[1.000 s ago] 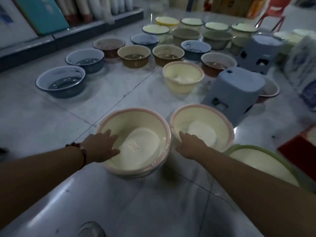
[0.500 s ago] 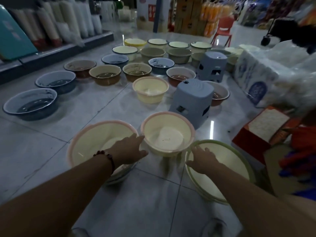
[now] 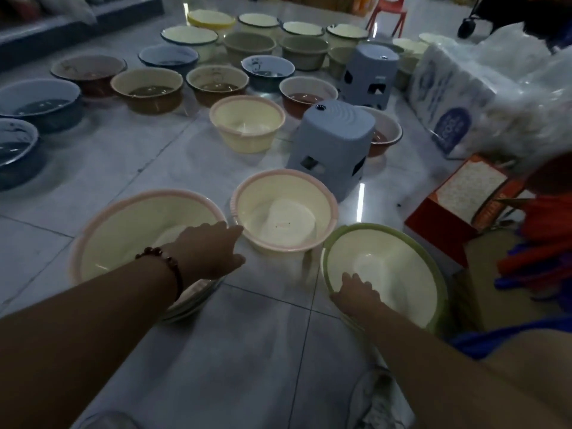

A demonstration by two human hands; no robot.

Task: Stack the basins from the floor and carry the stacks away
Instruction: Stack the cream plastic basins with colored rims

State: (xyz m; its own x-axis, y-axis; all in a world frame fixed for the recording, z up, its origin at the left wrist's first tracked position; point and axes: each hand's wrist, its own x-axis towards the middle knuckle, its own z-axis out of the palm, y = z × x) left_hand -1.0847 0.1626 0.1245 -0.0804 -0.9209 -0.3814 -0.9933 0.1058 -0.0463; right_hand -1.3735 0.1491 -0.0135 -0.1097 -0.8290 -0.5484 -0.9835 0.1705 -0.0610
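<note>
Cream plastic, head view: three near basins on the tiled floor; a large pink-rimmed basin (image 3: 123,239) at left, a smaller pink-rimmed basin (image 3: 283,212) in the middle, a green-rimmed basin (image 3: 402,267) at right.
Left hand (image 3: 210,252): fingers extended and loose, holding nothing, reaching over the large basin's right rim toward the smaller one.
Right hand (image 3: 354,294): fingers curled over the green-rimmed basin's near rim, gripping it.
Step in hand: probably gathering the near basins to nest them.
Next move: likely lift the green-rimmed basin and seat it by size.
Other basins: many stand farther off, around two grey stools (image 3: 334,140).
Writing: print on the wrapped white packs (image 3: 448,88) and the orange box (image 3: 458,199) is too blurred to read.
</note>
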